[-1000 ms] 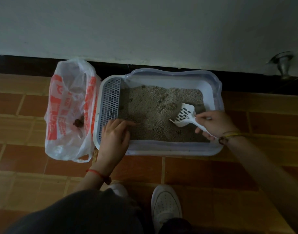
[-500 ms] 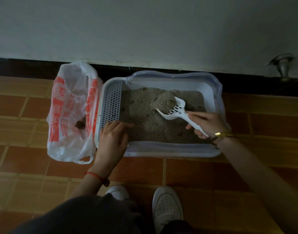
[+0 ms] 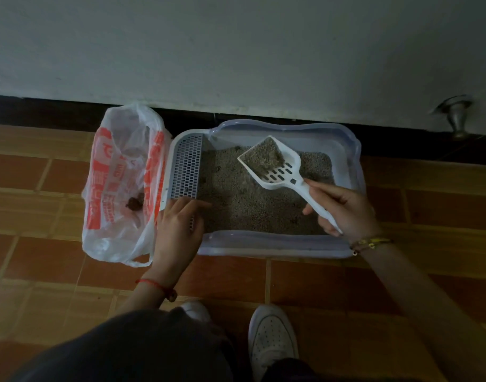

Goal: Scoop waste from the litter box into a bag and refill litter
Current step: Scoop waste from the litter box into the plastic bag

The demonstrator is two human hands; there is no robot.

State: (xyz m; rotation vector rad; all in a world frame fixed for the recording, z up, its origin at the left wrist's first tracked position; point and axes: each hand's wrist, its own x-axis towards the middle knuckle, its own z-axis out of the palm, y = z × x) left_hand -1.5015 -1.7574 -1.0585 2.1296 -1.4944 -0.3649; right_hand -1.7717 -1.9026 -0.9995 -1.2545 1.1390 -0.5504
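Down at my feet end: two white shoes planted on the tiled floor, the person crouched over the job. Just beyond, the left hand lies on the near-left corner of the litter box, fingers laid loose over the grated step, grasping nothing. And over at 3 o'clock of it, the right hand: that grip is clenched round the handle of the white scoop.

Look at the scoop. It's lifted above the litter, head loaded with grey grains, long axis running from 5 o'clock at the handle up to 11 o'clock at the tip. The bag sits at 9 o'clock from that head, mouth open, touching the box's left wall. So the load has to travel straight left, I reckon, over the grate and past the resting hand. The left hand is the nearer one to the bag, handy for holding its mouth open, though a shake to sift first looks wise.

The count: one box, one scoop, one bag, one dark clump plainly showing inside it. Farthest off, at 12, the wall, and one metal door stop at 2.
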